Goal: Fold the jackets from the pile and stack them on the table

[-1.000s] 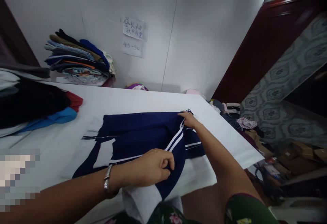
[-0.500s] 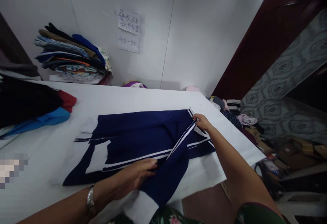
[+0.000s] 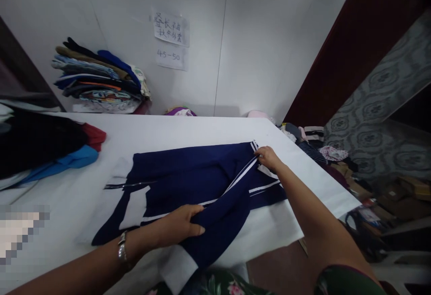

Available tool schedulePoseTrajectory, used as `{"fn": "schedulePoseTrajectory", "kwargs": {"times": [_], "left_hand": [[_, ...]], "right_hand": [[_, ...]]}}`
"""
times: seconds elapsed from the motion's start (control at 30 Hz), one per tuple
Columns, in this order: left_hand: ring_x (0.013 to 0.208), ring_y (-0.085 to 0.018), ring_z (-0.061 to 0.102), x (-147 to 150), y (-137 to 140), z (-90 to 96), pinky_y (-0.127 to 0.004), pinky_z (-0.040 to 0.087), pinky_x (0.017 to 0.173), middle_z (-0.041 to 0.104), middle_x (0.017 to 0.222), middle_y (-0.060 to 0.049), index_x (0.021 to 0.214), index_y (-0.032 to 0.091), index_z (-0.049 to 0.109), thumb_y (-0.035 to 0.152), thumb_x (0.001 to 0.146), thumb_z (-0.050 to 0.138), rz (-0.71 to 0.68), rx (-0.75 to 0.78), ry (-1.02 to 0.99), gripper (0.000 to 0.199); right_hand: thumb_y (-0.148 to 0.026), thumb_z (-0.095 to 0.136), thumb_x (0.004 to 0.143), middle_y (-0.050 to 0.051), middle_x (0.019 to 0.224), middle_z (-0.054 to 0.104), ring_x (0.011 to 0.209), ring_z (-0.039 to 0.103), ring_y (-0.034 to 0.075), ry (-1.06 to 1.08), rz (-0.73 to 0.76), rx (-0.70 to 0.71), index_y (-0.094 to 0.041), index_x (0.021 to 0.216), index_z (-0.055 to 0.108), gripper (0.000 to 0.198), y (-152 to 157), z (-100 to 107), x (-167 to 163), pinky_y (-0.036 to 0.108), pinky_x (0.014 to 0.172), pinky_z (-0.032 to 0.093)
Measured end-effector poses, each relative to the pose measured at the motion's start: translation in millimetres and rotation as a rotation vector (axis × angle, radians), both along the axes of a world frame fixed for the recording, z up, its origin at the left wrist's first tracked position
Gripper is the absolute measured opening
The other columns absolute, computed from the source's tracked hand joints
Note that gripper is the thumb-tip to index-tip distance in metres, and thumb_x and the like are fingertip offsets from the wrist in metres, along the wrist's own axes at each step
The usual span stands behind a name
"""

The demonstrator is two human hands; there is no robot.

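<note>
A navy blue jacket (image 3: pixel 188 165) with white stripes and pale cuffs lies spread on the white table, one sleeve (image 3: pixel 222 232) slanting toward me over the near edge. At the right end, by the striped edge, my right hand (image 3: pixel 267 158) is closed on the jacket's fabric, pinching it near the white stripe. My left hand (image 3: pixel 180 226) rests on the near side of the jacket, beside the sleeve. Its thumb and a finger are spread apart against the navy cloth; the other fingers are hidden. A silver bracelet (image 3: pixel 122 246) is on my left wrist.
A stack of folded clothes (image 3: pixel 101 77) stands at the back left. Black, red and blue garments (image 3: pixel 43 142) lie heaped on the left. Paper signs (image 3: pixel 171 39) hang on the wall. Clothes (image 3: pixel 330 151) and cardboard boxes (image 3: pixel 397 198) are piled past the table's (image 3: pixel 323 191) right edge.
My left thumb and finger have spread apart. The sleeve has shifted slightly left, its cuff sliding left too. My right hand keeps its hold. The whole view has shifted a little.
</note>
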State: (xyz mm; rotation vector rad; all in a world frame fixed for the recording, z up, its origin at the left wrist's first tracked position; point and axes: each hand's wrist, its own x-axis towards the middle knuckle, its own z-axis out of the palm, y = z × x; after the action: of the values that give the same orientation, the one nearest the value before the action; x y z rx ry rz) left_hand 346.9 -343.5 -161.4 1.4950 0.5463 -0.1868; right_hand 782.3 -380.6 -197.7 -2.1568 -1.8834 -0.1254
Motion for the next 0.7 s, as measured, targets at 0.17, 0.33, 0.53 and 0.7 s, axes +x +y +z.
{"fn": "schedulePoseTrajectory", "kwargs": {"times": [0.17, 0.33, 0.53, 0.7], "left_hand": [[0.088, -0.021, 0.066, -2, 5, 24.0, -0.034, 0.050, 0.081, 0.070, 0.091, -0.001, 0.094, 0.019, 0.062, 0.028, 0.071, 0.069, -0.001, 0.090, 0.017, 0.026], [0.090, -0.019, 0.064, -10, 15, 39.2, -0.032, 0.049, 0.081, 0.068, 0.095, 0.000, 0.095, 0.022, 0.060, 0.027, 0.067, 0.071, 0.054, -0.087, 0.006, 0.030], [0.095, -0.020, 0.062, -25, 33, 47.8, -0.031, 0.049, 0.081, 0.068, 0.106, -0.001, 0.109, 0.025, 0.061, 0.030, 0.068, 0.068, 0.044, 0.045, 0.056, 0.043], [0.093, -0.021, 0.063, -28, 53, 49.8, -0.033, 0.049, 0.083, 0.070, 0.101, -0.003, 0.109, 0.024, 0.064, 0.029, 0.074, 0.055, 0.214, 0.748, 0.056, 0.037]], "right_hand": [[-0.002, 0.052, 0.064, 0.005, 0.109, 0.071, 0.116, 0.057, 0.025, -0.017, 0.016, -0.025, -0.022, 0.086, 0.072, 0.036, 6, -8, 4, 0.040, 0.104, 0.038], [-0.001, 0.053, 0.065, 0.006, 0.123, 0.066, 0.128, 0.049, 0.028, -0.003, -0.016, -0.022, -0.022, 0.096, 0.072, 0.043, 12, -16, 8, 0.044, 0.106, 0.039], [-0.003, 0.052, 0.067, 0.009, 0.114, 0.069, 0.116, 0.058, 0.024, -0.064, -0.091, -0.053, -0.019, 0.108, 0.071, 0.048, 19, -15, 7, 0.034, 0.102, 0.041], [-0.007, 0.050, 0.071, 0.010, 0.100, 0.071, 0.106, 0.060, 0.024, -0.070, -0.126, -0.059, -0.017, 0.093, 0.074, 0.034, 19, -14, 5, 0.035, 0.098, 0.041]]}}
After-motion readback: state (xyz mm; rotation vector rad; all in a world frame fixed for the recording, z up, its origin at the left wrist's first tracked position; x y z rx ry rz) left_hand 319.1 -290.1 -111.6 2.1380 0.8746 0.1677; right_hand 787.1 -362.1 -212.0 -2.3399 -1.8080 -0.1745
